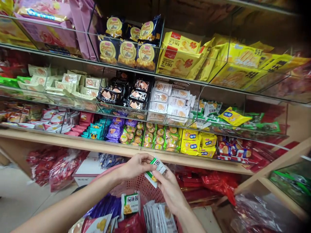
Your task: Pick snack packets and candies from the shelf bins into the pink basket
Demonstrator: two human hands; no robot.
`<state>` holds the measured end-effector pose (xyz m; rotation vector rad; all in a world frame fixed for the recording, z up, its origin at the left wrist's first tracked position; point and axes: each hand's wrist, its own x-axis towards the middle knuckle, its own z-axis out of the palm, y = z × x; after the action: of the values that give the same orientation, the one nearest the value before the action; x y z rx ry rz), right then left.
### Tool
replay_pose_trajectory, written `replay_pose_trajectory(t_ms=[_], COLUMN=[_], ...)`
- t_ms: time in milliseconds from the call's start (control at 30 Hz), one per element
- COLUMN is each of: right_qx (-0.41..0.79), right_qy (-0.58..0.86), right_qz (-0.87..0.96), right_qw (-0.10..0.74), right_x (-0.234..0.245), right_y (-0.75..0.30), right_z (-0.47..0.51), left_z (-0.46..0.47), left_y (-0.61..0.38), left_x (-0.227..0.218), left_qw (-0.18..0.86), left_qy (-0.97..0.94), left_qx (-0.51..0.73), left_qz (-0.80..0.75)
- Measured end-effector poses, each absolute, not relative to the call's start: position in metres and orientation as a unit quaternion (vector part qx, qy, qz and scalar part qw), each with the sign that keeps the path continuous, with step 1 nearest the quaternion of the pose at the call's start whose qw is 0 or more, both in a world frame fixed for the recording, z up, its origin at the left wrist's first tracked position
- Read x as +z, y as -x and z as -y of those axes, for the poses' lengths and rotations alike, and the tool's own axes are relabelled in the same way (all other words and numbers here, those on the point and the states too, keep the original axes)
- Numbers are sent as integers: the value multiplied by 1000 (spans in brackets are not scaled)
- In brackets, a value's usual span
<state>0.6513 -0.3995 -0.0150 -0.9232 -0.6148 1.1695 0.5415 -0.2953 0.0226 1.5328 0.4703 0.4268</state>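
Observation:
Both my hands hold one small white and green snack packet (159,165) over a pink perforated basket (142,184). My left hand (139,166) pinches its upper left side between thumb and fingers. On the lower right, my right hand (167,183) grips the packet with the thumb across its front. Below them, the basket holds a similar green and white packet (130,204), a row of white packets (159,218), purple packets (107,207) and a dark red packet (132,223). The basket's near side is out of view.
Ahead stands a shelf with clear-fronted bins of packaged snacks. Similar green and white packets (211,108) lie in a middle-row bin with a yellow packet (234,116) on the right. Under the wooden ledge (107,149) are a white box (87,170) and red plastic-wrapped goods (65,168).

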Motion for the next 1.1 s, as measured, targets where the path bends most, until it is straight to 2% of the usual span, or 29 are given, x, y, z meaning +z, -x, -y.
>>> replay_pose_trajectory(t_ms=[133,267,500,833,967,1100], right_qx=[531,471,427,404,367,257], right_qy=[458,547,597,614,629,632], right_qz=[297,310,269,242,265,322], right_qw=[648,619,623,634,632,657], right_x=[-28,-37,-48,-57,-43,9], right_y=[-645,-659,-691,-707,-724,-761], right_z=[408,424,455,463,460,449], left_z=[290,272,258,281,282,282], left_y=[-523,-497,-473,-481,-482,-480], left_x=[14,-5,-59,-68,-71,-76], left_qw=[687,682,641,598,534,488], left_qy=[-672,-675,-699,-748,-808,-845], left_qx=[160,108,-4,-27,0,-2], left_qz=[-226,-260,-316,-287,-249,-218])
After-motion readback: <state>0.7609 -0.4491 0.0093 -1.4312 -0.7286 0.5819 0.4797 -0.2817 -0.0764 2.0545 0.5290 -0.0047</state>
